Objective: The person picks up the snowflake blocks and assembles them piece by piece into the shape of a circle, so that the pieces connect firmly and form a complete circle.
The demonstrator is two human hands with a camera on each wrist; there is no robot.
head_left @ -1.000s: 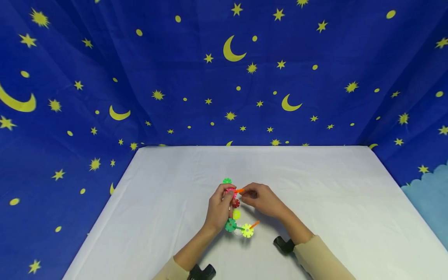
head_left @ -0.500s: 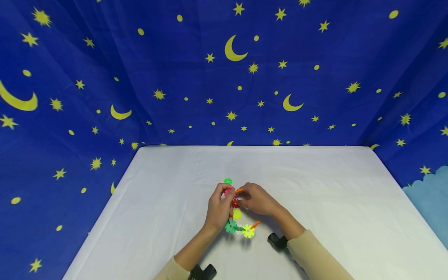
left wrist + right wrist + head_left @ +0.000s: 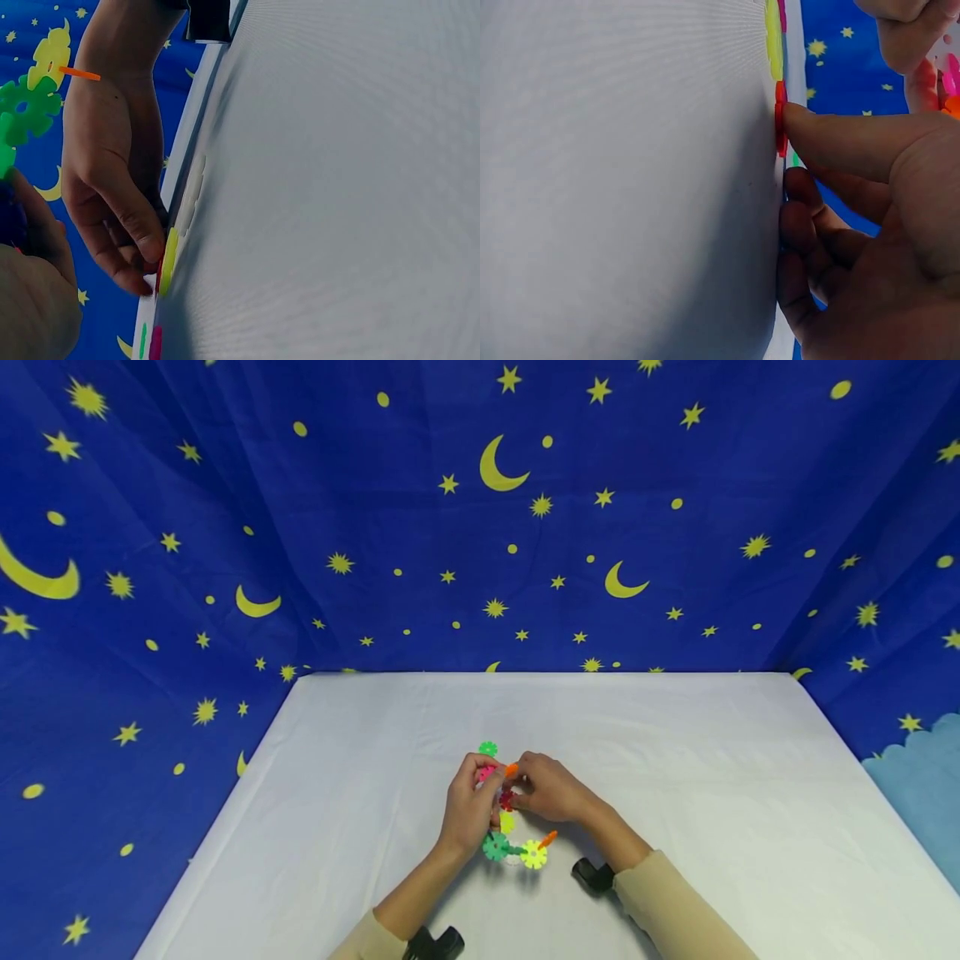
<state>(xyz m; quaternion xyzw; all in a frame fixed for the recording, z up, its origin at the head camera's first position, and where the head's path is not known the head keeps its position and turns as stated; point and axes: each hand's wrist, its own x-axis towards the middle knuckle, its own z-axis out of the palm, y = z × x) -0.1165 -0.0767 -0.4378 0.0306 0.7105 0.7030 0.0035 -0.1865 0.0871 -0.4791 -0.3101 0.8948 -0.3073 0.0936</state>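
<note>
"Two bare hands work close together over the white tabletop (image 3: pixel 712 793). What comes first from the left?"

"The left hand (image 3: pixel 471 802), a black wrist device (image 3: pixel 438 943) behind it. Its fingers and thumb are curled round a string of linked, notched discs, and they hide part of it."

"And just past the knuckles?"

"A pink disc (image 3: pixel 486 773) at the fingertips, with a light green disc (image 3: pixel 488 749) lying on the tabletop beyond. Nearer the person, a dark green disc (image 3: pixel 496 846) belongs to the string and is held up off the surface."

"What fills the middle?"

"The red disc (image 3: pixel 507 801), between the two hands, and a yellow disc (image 3: pixel 507 822) just beside it, on the tabletop. Close by the left thumb, an orange disc (image 3: pixel 512 770) shows edge-on. Below, a white disc (image 3: pixel 513 861) is mostly covered by the string, whose bright yellow disc (image 3: pixel 534 855) carries a second orange disc (image 3: pixel 549 839), jutting out edgewise."

"Then the right side?"

"The right hand (image 3: pixel 555 789). Its fingers are curled and, with the thumb, grip the red disc by its edge, down at tabletop level. Whether that disc is off the surface cannot be told."
</note>
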